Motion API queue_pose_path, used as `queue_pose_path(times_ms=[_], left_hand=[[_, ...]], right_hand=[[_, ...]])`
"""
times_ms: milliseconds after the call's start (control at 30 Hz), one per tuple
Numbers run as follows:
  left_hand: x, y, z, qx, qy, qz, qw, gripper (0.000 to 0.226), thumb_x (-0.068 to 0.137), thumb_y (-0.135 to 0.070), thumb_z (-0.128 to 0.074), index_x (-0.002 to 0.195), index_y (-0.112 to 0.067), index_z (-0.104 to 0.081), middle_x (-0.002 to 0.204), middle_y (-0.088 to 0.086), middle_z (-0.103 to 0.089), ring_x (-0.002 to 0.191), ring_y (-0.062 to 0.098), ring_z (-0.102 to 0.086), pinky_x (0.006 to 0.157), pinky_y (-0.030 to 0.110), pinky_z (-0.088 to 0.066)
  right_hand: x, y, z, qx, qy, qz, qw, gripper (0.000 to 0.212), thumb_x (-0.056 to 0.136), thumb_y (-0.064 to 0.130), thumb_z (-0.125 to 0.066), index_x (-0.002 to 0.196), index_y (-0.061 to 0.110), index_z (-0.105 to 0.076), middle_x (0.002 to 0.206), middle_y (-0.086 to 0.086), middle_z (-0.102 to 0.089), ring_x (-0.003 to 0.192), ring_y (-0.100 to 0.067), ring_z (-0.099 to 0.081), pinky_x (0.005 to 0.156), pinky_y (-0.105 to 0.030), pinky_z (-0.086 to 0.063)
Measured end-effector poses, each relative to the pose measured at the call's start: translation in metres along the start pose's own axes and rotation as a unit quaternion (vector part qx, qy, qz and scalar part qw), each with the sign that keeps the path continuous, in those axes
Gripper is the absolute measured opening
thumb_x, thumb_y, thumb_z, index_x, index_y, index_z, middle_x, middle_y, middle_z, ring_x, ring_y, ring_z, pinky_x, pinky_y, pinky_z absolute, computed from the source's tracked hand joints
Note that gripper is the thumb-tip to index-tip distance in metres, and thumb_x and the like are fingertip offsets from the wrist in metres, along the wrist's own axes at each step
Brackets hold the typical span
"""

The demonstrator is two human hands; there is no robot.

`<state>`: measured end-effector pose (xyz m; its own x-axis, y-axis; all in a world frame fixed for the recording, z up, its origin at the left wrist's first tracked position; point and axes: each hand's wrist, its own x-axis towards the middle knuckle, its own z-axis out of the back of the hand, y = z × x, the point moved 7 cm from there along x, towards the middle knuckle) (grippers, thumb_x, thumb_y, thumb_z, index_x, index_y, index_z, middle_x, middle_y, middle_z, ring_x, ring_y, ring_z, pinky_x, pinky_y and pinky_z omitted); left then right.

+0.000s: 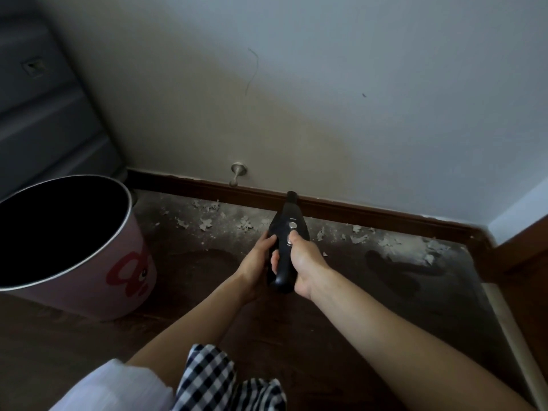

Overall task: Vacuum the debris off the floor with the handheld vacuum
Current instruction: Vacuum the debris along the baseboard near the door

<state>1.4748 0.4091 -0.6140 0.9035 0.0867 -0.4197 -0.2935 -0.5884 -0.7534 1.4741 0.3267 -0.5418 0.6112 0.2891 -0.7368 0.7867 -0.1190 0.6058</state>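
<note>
Black handheld vacuum (285, 232) at frame centre, long axis running from hands up toward baseboard (355, 207), nozzle end pointing at wall. Right hand (305, 262) wraps handle, thumb on top near round button; left hand (256, 256) holds body from left side. Pale debris (207, 222) lies on dark floor (326, 321) ahead of both hands, strip along baseboard spreading left and right of nozzle; left patch nearer left hand. Nozzle mouth hidden, contact with floor unclear. Pink bin (89, 277) at left, cut off by frame edge.
</note>
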Motion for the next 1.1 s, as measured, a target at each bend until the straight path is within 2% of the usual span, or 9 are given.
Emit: queue_pose_path(times_ms=[100, 200, 300, 433, 500, 667, 900, 1000, 1100], left_hand=[[-0.003, 0.013, -0.003, -0.013, -0.016, 0.013, 1.000, 0.043, 0.100, -0.036, -0.041, 0.133, -0.012, -0.055, 0.109, 0.013, -0.068, 0.098, 0.025, -0.066, 0.079, 0.032, -0.052], [-0.011, 0.026, 0.009, -0.056, -0.044, 0.045, 0.996, 0.052, 0.098, -0.048, -0.039, 0.121, -0.008, -0.063, 0.102, 0.015, -0.070, 0.095, 0.028, -0.067, 0.083, 0.035, -0.052], [-0.019, 0.037, 0.039, -0.110, -0.111, 0.051, 0.986, 0.066, 0.089, -0.057, -0.053, 0.136, -0.010, -0.051, 0.085, 0.014, -0.068, 0.068, 0.024, -0.067, 0.060, 0.033, -0.055], [-0.026, 0.054, 0.081, -0.171, -0.212, 0.024, 0.962, 0.119, 0.048, -0.063, -0.085, 0.148, -0.025, -0.035, 0.121, 0.017, -0.060, 0.081, 0.025, -0.069, 0.064, 0.035, -0.055], [-0.031, 0.056, 0.088, -0.207, -0.218, 0.002, 0.954, 0.125, 0.043, -0.065, -0.085, 0.149, -0.026, -0.032, 0.139, 0.021, -0.051, 0.097, 0.026, -0.067, 0.069, 0.036, -0.056], [-0.034, 0.055, 0.092, -0.260, -0.235, -0.031, 0.936, 0.133, 0.039, -0.068, -0.085, 0.150, -0.023, -0.030, 0.140, 0.019, -0.051, 0.106, 0.029, -0.064, 0.071, 0.038, -0.056], [-0.033, 0.043, 0.110, -0.264, -0.281, -0.029, 0.922, 0.133, 0.036, -0.075, -0.081, 0.149, -0.024, -0.033, 0.135, 0.016, -0.056, 0.101, 0.025, -0.066, 0.064, 0.032, -0.056], [-0.041, 0.027, 0.115, -0.272, -0.307, -0.027, 0.912, 0.098, 0.064, -0.070, -0.070, 0.140, -0.014, -0.046, 0.118, 0.014, -0.064, 0.073, 0.018, -0.069, 0.054, 0.026, -0.054], [-0.035, 0.015, 0.118, -0.292, -0.271, -0.034, 0.917, 0.057, 0.091, -0.060, -0.048, 0.101, -0.006, -0.066, 0.075, 0.007, -0.062, 0.047, 0.011, -0.061, 0.043, 0.018, -0.049]], right_hand=[[0.003, -0.003, 0.010, -0.103, 0.008, 0.012, 0.995, 0.042, 0.102, 0.037, -0.039, 0.087, 0.001, -0.053, 0.060, -0.011, -0.055, 0.051, -0.019, -0.049, 0.058, -0.030, -0.045], [0.006, -0.013, 0.009, -0.160, 0.045, -0.024, 0.986, 0.039, 0.102, 0.036, -0.041, 0.107, 0.000, -0.054, 0.064, -0.009, -0.055, 0.049, -0.015, -0.051, 0.043, -0.024, -0.046], [0.009, -0.024, -0.006, -0.238, 0.094, -0.066, 0.964, 0.039, 0.103, 0.035, -0.039, 0.100, -0.002, -0.053, 0.063, -0.008, -0.051, 0.046, -0.013, -0.047, 0.037, -0.019, -0.041], [0.020, -0.033, -0.029, -0.340, 0.147, -0.108, 0.923, 0.040, 0.103, 0.035, -0.036, 0.086, 0.002, -0.050, 0.063, -0.006, -0.047, 0.046, -0.009, -0.044, 0.037, -0.015, -0.038], [0.023, -0.035, -0.039, -0.378, 0.170, -0.126, 0.901, 0.041, 0.103, 0.036, -0.035, 0.084, 0.003, -0.049, 0.063, -0.004, -0.047, 0.043, -0.007, -0.044, 0.038, -0.014, -0.037], [0.025, -0.035, -0.050, -0.422, 0.190, -0.144, 0.875, 0.040, 0.103, 0.037, -0.037, 0.087, 0.002, -0.051, 0.067, -0.004, -0.047, 0.037, -0.005, -0.045, 0.038, -0.013, -0.037], [0.039, -0.041, -0.072, -0.431, 0.197, -0.123, 0.872, 0.041, 0.103, 0.038, -0.037, 0.086, 0.003, -0.052, 0.067, -0.003, -0.049, 0.043, -0.006, -0.046, 0.040, -0.015, -0.038], [0.047, -0.046, -0.090, -0.440, 0.204, -0.109, 0.868, 0.043, 0.103, 0.037, -0.035, 0.081, 0.004, -0.051, 0.065, -0.003, -0.048, 0.042, -0.006, -0.045, 0.039, -0.014, -0.038], [0.057, -0.049, -0.105, -0.442, 0.209, -0.099, 0.867, 0.044, 0.103, 0.037, -0.033, 0.079, 0.005, -0.051, 0.064, -0.003, -0.047, 0.042, -0.006, -0.044, 0.039, -0.014, -0.037]])
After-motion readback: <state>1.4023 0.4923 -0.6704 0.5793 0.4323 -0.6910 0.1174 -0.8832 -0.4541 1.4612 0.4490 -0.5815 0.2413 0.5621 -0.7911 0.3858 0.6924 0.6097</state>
